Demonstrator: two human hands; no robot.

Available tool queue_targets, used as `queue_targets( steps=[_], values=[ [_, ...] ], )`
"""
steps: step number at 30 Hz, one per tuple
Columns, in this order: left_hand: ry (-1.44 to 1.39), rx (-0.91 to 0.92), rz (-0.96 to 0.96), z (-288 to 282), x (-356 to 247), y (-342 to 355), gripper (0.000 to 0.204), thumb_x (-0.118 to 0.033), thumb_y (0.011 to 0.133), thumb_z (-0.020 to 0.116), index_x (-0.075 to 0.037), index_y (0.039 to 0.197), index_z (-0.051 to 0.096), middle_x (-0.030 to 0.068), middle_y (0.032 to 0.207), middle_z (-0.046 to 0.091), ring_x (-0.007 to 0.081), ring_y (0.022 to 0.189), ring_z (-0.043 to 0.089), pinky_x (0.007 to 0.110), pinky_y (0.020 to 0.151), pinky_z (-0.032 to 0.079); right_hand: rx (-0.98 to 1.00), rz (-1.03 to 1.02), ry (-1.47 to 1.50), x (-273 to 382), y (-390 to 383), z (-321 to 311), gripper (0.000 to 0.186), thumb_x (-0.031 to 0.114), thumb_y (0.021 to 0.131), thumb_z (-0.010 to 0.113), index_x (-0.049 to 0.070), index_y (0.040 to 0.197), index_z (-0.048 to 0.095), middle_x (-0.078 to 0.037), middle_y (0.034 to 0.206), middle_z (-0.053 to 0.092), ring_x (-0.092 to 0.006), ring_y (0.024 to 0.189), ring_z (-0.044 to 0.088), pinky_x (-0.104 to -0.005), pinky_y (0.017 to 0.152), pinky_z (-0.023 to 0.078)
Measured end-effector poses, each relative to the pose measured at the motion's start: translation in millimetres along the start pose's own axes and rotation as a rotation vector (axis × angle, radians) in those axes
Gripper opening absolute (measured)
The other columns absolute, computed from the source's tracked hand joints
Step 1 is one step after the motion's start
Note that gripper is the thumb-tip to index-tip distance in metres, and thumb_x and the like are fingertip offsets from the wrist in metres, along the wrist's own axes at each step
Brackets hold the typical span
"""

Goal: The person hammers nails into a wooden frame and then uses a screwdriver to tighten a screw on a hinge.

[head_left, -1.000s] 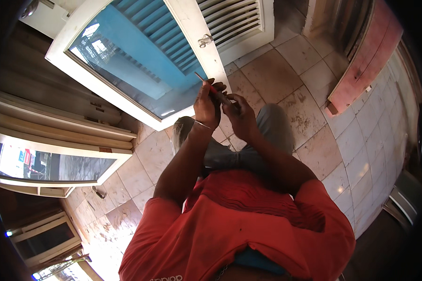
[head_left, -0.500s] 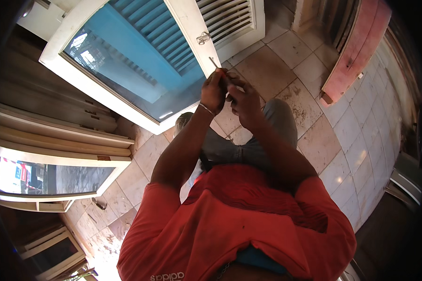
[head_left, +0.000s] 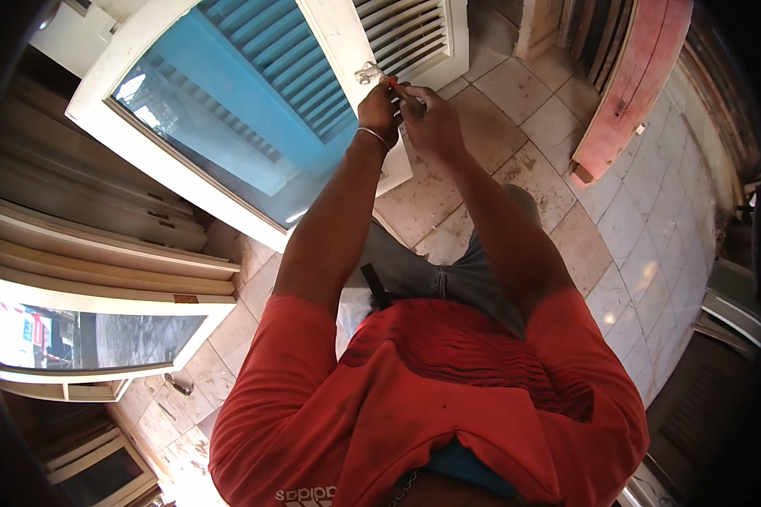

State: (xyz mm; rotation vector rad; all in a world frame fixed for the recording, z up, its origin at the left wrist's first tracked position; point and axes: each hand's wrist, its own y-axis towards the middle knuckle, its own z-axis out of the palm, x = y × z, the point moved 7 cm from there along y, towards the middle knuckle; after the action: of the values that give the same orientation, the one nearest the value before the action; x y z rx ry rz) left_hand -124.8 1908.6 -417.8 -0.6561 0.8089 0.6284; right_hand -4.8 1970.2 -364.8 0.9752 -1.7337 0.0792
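A white-framed glass door panel [head_left: 334, 34] stands in front of me, with a small metal latch [head_left: 367, 73] on its near stile. Both my hands are raised to the stile beside that latch. My left hand [head_left: 378, 112] is closed around the front of a screwdriver [head_left: 393, 84], whose red part shows between the fingers. Behind it, my right hand [head_left: 432, 125] grips the handle end. Fingers cover most of the tool, and its tip is hidden next to the latch.
A louvred white shutter [head_left: 458, 51] stands behind the glass panel. Several wooden frames [head_left: 101, 245] lean at the left, above a glazed white frame [head_left: 161, 372]. A pink wooden board [head_left: 630, 93] stands at the right on the tiled floor [head_left: 490, 127].
Both hands have moved up and forward with the screwdriver, from below the latch to right beside it. The metal shaft, visible before, is now hidden.
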Motion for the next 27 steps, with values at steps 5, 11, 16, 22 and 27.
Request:
queue_targets(
  steps=[5, 11, 16, 22, 27],
  values=[
    [0.068, -0.073, -0.017, -5.9, -1.7, 14.3, 0.027, -0.025, 0.101, 0.051, -0.009, 0.117, 0.065, 0.0077, 0.112, 0.069, 0.0200, 0.090, 0.064, 0.035, 0.074, 0.054, 0.062, 0.108, -0.037, -1.5, 11.9, 9.0, 0.032, 0.026, 0.093, 0.062, 0.007, 0.118, 0.070, -0.021, 0.101, 0.073, -0.0399, 0.095, 0.071, -0.0457, 0.085, 0.056],
    [0.291, 0.004, 0.146, -11.9, -5.2, 27.2, 0.019, -0.014, 0.097, 0.057, -0.002, 0.109, 0.066, 0.0091, 0.106, 0.068, 0.0210, 0.088, 0.068, 0.032, 0.075, 0.058, 0.063, -0.028, -0.181, 1.1, 7.5, 16.1, 0.033, 0.024, 0.095, 0.064, 0.005, 0.121, 0.069, -0.018, 0.102, 0.075, -0.0300, 0.089, 0.075, -0.0385, 0.081, 0.058],
    [0.140, -0.003, 0.044, -16.7, -1.9, 35.1, 0.022, -0.017, 0.097, 0.058, 0.000, 0.110, 0.067, 0.0098, 0.103, 0.068, 0.0189, 0.089, 0.069, 0.031, 0.073, 0.058, 0.221, 0.484, 0.675, -21.7, 9.3, 33.8, 0.033, 0.030, 0.099, 0.058, 0.007, 0.120, 0.068, -0.012, 0.087, 0.073, -0.0212, 0.071, 0.069, -0.0347, 0.059, 0.054],
    [0.098, -0.065, 0.054, -22.4, -12.0, 26.8, 0.032, -0.026, 0.097, 0.060, 0.000, 0.113, 0.068, 0.0116, 0.103, 0.071, 0.0235, 0.092, 0.069, 0.035, 0.078, 0.056, 0.277, 0.435, 0.082, 0.5, 21.8, 34.0, 0.036, 0.025, 0.095, 0.061, 0.005, 0.124, 0.063, -0.012, 0.089, 0.071, -0.0218, 0.075, 0.069, -0.0352, 0.060, 0.053],
    [0.900, -0.069, 0.358, -19.7, -45.2, 25.3, 0.034, -0.028, 0.099, 0.058, -0.001, 0.119, 0.064, 0.0105, 0.106, 0.072, 0.0232, 0.096, 0.069, 0.035, 0.081, 0.055, 0.257, 0.094, -0.214, 25.3, 49.0, 46.6, 0.032, 0.023, 0.087, 0.067, 0.004, 0.113, 0.068, -0.023, 0.093, 0.072, -0.0389, 0.092, 0.071, -0.0470, 0.080, 0.056]
  ],
)
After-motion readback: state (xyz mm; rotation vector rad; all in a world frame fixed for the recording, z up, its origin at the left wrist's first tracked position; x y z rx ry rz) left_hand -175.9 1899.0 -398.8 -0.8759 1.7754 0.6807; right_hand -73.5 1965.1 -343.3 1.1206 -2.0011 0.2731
